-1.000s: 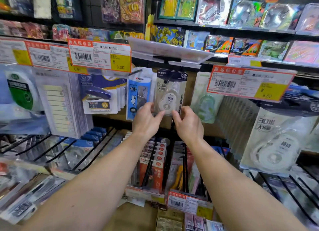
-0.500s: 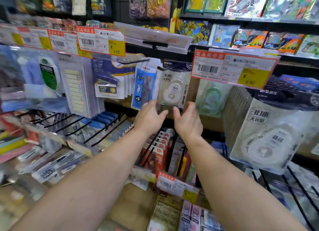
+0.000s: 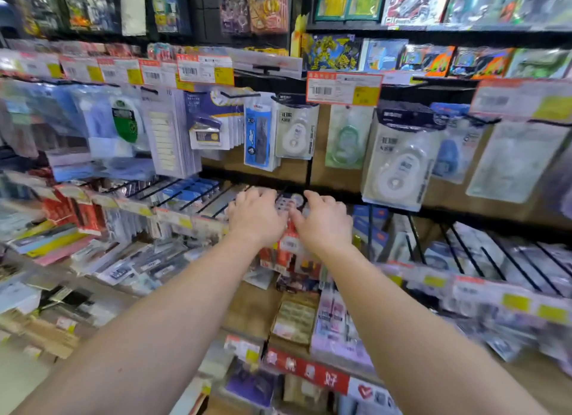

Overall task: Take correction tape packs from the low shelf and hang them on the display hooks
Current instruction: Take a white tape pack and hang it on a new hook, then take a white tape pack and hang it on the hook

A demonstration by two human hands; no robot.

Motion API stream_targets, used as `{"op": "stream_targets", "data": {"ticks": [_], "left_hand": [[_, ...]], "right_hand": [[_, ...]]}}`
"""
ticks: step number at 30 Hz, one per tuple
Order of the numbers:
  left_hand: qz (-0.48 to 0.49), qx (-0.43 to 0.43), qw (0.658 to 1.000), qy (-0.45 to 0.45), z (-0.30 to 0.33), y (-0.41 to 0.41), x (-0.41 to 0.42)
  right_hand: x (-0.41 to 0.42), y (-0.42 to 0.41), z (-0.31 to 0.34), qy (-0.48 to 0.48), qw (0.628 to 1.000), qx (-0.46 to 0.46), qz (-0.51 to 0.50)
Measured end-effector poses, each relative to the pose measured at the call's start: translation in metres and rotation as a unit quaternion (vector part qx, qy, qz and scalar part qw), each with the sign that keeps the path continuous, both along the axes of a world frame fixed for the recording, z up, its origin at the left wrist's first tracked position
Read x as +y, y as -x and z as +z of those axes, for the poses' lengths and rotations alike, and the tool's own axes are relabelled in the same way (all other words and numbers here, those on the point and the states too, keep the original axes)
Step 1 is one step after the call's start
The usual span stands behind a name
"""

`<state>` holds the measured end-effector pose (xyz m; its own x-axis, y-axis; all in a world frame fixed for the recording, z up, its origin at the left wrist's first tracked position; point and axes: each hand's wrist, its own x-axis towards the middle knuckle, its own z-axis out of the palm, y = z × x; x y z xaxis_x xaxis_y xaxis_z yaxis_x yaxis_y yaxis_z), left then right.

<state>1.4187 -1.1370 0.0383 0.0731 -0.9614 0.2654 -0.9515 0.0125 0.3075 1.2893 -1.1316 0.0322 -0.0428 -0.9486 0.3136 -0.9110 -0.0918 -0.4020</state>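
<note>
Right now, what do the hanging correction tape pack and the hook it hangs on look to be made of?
Pack: clear glossy plastic blister over a printed card, judging by the sheen and the white dispenser seen through it. Hook: thin dark rod, probably coated metal wire; blur leaves that open.

Tape pack (image 3: 296,126): white dispenser, dark header. Neighbour pack (image 3: 257,135): blue, white rabbit print. Price tag (image 3: 343,87): white, orange-red border, yellow corner. Green-tinted pack (image 3: 348,135). Lower banner (image 3: 306,372): red, white characters.
</note>
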Motion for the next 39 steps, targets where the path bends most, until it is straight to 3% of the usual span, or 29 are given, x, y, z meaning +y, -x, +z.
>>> {"op": "stream_targets", "data": {"ticks": [7, 14, 29, 39], "left_hand": [[-0.014, 0.013, 1.000, -0.015, -0.021, 0.020, 0.092], [-0.084, 0.019, 0.996, -0.021, -0.022, 0.091, 0.143], [-0.325, 0.014, 0.944, -0.058, -0.059, 0.460, 0.280], [-0.335, 0.003, 0.937, -0.104, -0.088, 0.600, 0.320]], "right_hand": [[0.099, 0.020, -0.016, -0.028, 0.999, 0.015, -0.025], [0.164, 0.097, -0.028, -0.026, 0.996, 0.022, -0.082], [0.359, 0.452, -0.064, -0.038, 0.944, -0.007, -0.328], [0.418, 0.604, -0.088, -0.057, 0.933, -0.029, -0.354]]}}
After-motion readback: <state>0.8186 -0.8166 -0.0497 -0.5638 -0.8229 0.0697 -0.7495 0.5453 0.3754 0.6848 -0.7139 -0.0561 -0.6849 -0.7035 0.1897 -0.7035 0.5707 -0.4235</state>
